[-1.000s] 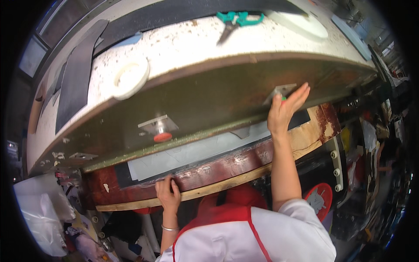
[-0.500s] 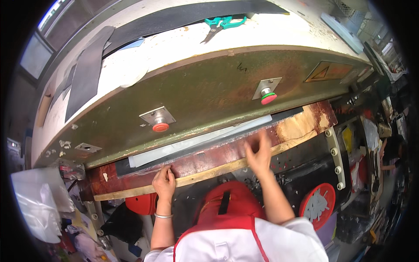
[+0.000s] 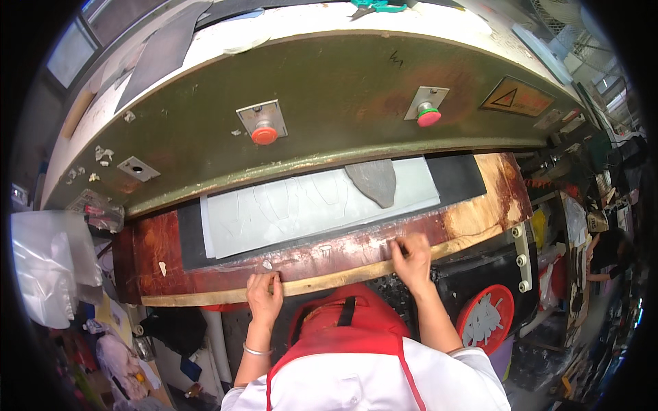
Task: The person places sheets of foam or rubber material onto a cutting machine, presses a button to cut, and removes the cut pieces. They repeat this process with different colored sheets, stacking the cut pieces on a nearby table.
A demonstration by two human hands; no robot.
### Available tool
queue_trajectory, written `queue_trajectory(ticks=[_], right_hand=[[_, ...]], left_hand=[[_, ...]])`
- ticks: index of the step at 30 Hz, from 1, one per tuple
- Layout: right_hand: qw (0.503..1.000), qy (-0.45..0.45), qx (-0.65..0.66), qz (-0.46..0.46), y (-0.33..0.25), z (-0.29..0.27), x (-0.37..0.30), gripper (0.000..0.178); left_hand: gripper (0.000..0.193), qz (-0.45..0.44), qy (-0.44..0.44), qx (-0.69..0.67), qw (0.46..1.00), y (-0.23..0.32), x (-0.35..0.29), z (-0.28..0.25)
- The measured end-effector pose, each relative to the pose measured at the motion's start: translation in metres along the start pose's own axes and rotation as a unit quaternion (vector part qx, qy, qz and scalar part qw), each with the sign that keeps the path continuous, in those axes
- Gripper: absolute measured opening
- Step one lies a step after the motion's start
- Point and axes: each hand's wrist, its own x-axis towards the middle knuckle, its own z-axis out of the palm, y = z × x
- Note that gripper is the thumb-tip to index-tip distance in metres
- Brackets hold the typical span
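My left hand (image 3: 264,294) rests at the front wooden edge of a worn dark-red board (image 3: 322,257), its fingers curled in. Farther right, my right hand (image 3: 413,264) touches the board near the same edge, its fingers bent and thumb drawn close. What either hand holds, if anything, is hidden. Behind them, a pale sheet (image 3: 233,212) with curved outlines cut or marked in it lies over a black sheet (image 3: 456,181). A dark grey tapered piece (image 3: 375,182) sits on the pale sheet's right part. A small clear scrap (image 3: 267,264) is just beyond my left fingers.
A green machine beam (image 3: 336,89) spans the far side, with two mushroom push buttons, one red (image 3: 264,135) and one pink-red with a green ring (image 3: 429,116). Low right stands a red basin (image 3: 508,322) of pale offcuts. A clear plastic bag (image 3: 51,267) hangs left. Teal-handled snips (image 3: 375,7) lie on top.
The view has shifted, and much more of the pale sheet and the grey piece shows below the beam. My right hand has come down closer to the board's edge, its fingers more curled.
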Motion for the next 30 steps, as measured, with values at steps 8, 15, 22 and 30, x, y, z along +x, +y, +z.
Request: queue_trajectory(ticks=[8, 15, 22, 30], right_hand=[[0.991, -0.071, -0.102, -0.047, -0.017, 0.02, 0.049, 0.085], [0.999, -0.025, -0.016, -0.041, -0.031, 0.009, -0.02, 0.075], [0.884, -0.084, 0.429, 0.166, -0.043, -0.023, -0.054, 0.076], [0.998, -0.023, -0.054, -0.005, -0.012, -0.038, 0.002, 0.077]], left_hand=[[0.01, -0.022, 0.042, -0.005, 0.999, 0.012, 0.001, -0.031], [0.037, 0.022, 0.043, 0.089, 0.995, -0.015, 0.002, -0.044], [0.04, 0.013, -0.048, 0.154, 0.987, -0.028, -0.035, -0.053], [0.039, 0.021, -0.028, 0.164, 0.986, -0.03, -0.031, -0.047]])
